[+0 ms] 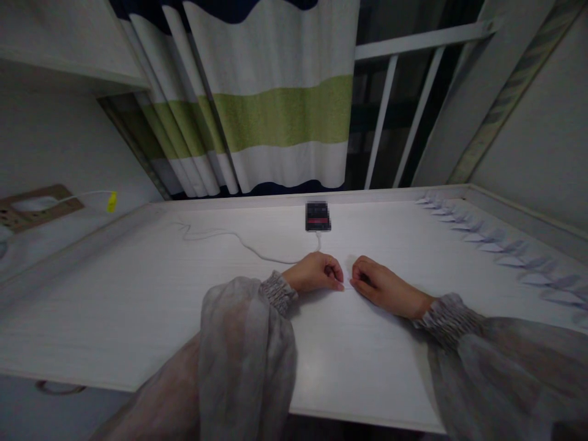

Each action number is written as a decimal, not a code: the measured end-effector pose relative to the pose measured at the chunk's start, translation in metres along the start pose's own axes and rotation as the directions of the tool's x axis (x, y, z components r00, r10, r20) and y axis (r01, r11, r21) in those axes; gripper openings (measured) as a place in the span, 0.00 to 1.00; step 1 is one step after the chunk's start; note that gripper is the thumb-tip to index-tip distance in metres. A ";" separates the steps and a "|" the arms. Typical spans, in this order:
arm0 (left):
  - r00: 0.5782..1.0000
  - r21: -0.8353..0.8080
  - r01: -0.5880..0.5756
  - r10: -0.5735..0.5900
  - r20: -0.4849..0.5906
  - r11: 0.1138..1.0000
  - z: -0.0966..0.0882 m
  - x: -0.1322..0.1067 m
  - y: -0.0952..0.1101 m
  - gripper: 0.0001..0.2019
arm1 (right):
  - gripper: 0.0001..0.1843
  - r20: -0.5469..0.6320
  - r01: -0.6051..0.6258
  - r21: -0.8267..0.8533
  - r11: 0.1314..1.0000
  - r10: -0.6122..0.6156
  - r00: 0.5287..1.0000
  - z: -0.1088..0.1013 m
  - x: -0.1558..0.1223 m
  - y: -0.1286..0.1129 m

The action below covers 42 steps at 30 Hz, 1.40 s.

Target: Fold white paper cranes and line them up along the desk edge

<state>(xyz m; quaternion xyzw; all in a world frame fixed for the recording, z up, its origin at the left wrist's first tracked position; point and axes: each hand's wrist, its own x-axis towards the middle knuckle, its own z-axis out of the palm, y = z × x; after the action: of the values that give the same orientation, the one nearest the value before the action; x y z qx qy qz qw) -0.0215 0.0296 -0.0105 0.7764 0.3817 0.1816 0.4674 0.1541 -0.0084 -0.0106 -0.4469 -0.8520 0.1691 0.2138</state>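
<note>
My left hand (316,272) and my right hand (388,288) face each other close together, low over the white desk. Both have curled fingers, with thumb and forefinger pinched. Between the fingertips shows a small bit of white paper (348,284), pale against the desk; the hands hide most of it and its shape is hard to make out. Each hand pinches one side of it. Just beyond them lies a dark phone-like device (318,215), its screen blurred, with a white cable (257,252) plugged into its near side.
Several folded white paper pieces (512,261) stand in a row along the right side of the desk (138,306). The cable runs off to the left. A power socket panel (41,208) is on the left wall. A striped curtain (285,116) hangs behind the desk.
</note>
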 end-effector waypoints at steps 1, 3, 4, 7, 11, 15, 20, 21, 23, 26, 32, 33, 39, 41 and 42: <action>1.000 -0.014 0.014 -0.014 -0.001 1.000 0.000 0.000 0.001 0.10 | 0.04 0.000 -0.003 -0.002 1.000 0.003 1.000 0.000 0.000 0.000; 0.999 -0.042 0.035 -0.035 0.000 0.998 0.001 0.001 0.002 0.09 | 0.04 -0.003 -0.007 -0.001 1.000 0.007 1.000 0.000 0.000 0.000; 0.999 -0.053 0.042 -0.042 0.003 0.998 0.001 0.001 0.002 0.09 | 0.04 -0.004 -0.007 -0.001 1.000 0.007 1.000 0.001 0.000 0.000; 0.998 -0.070 0.057 -0.057 0.012 0.996 0.001 0.001 0.002 0.09 | 0.04 -0.006 0.004 -0.008 1.000 -0.004 1.000 0.001 0.001 0.001; 0.997 -0.056 0.079 -0.079 -0.003 0.995 0.001 0.002 0.002 0.08 | 0.04 -0.011 0.006 -0.018 1.000 -0.006 1.000 0.002 0.001 0.000; 0.996 -0.041 0.087 -0.088 -0.019 0.995 0.001 0.003 0.003 0.08 | 0.04 -0.003 -0.012 -0.021 1.000 0.012 1.000 0.003 0.000 -0.002; 0.992 -0.007 0.121 -0.121 -0.036 0.993 0.001 0.005 0.004 0.07 | 0.04 -0.024 -0.018 -0.058 0.998 0.016 1.000 0.005 -0.001 -0.005; 0.992 -0.003 0.124 -0.124 -0.036 0.992 0.001 0.005 0.004 0.07 | 0.04 -0.030 -0.019 -0.062 0.998 0.018 0.999 0.006 -0.002 -0.005; 0.992 -0.010 0.122 -0.122 -0.036 0.992 0.001 0.005 0.004 0.07 | 0.02 -0.041 -0.034 -0.054 0.998 0.031 0.999 0.006 -0.002 -0.004; 0.992 -0.047 0.117 -0.118 -0.036 0.992 0.002 0.004 0.004 0.06 | 0.03 -0.046 -0.060 -0.009 0.998 0.059 0.997 0.006 -0.002 -0.003; 0.988 -0.080 0.143 -0.147 -0.040 0.986 0.003 0.001 0.009 0.06 | 0.06 -0.035 -0.050 -0.003 0.999 0.050 0.998 0.005 0.000 -0.007; 0.989 -0.069 0.143 -0.146 -0.039 0.987 0.002 0.001 0.009 0.06 | 0.08 -0.037 -0.058 -0.003 0.998 0.058 0.998 0.006 0.002 -0.008; 0.996 -0.015 0.084 -0.084 -0.008 0.996 0.001 0.003 0.002 0.09 | 0.09 0.042 -0.182 0.084 0.980 0.179 0.983 0.008 0.013 -0.006; 0.997 -0.046 0.073 -0.073 0.013 0.996 0.001 0.002 0.002 0.08 | 0.08 0.072 -0.222 0.138 0.965 0.214 0.974 0.007 0.016 -0.004; 0.997 -0.061 0.077 -0.076 0.017 0.995 0.001 0.001 0.004 0.08 | 0.07 0.086 -0.237 0.161 0.958 0.226 0.970 0.005 0.018 -0.004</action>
<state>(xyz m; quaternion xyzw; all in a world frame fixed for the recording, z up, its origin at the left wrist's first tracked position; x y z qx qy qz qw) -0.0183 0.0290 -0.0080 0.7477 0.4021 0.1696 0.5005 0.1402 0.0039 -0.0093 -0.5178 -0.7829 0.2801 0.2013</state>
